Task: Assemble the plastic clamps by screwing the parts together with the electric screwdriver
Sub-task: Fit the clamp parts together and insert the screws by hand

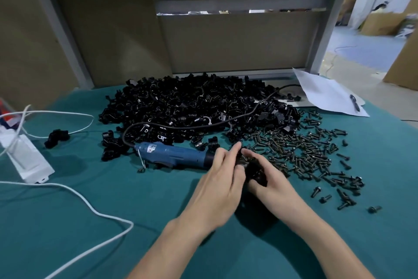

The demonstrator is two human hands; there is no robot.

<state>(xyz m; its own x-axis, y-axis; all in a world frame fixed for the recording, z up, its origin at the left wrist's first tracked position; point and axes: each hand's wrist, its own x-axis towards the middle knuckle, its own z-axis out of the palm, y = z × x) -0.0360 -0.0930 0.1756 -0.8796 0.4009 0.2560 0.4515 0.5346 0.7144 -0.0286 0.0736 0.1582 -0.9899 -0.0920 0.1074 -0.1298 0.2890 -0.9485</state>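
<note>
The right grip [270, 180] was closed around a black plastic clamp [255, 171]. Its fingers were curled over the piece and held it a little above the desk [140, 215], which was covered with a teal cloth. The left grip [220, 180] lay against the same clamp from the other side with its fingers [235, 150] nearly straight. Its thumb was hidden and the picture was blurred there, so we could not tell if it pinched the piece or only touched it. The blue electric screwdriver [172, 154] lay on its side on the desk, just to the left of both grips, and no grip held it. Its front end was hidden behind the left grip. Its dark cord [203, 123] ran from its rear end back over the big pile of black clamp parts [187, 104] behind it. To the right of the grips we saw many dark screws [309, 149] scattered on the cloth, touching the edge of the pile. One black piece [56, 138] lay alone, well apart on the left. Near it were a white box [27, 156] and a white cable [74, 190] that curved across the cloth. At the far right corner lay a white sheet of paper [325, 94] with a pen [355, 102] on it.
</note>
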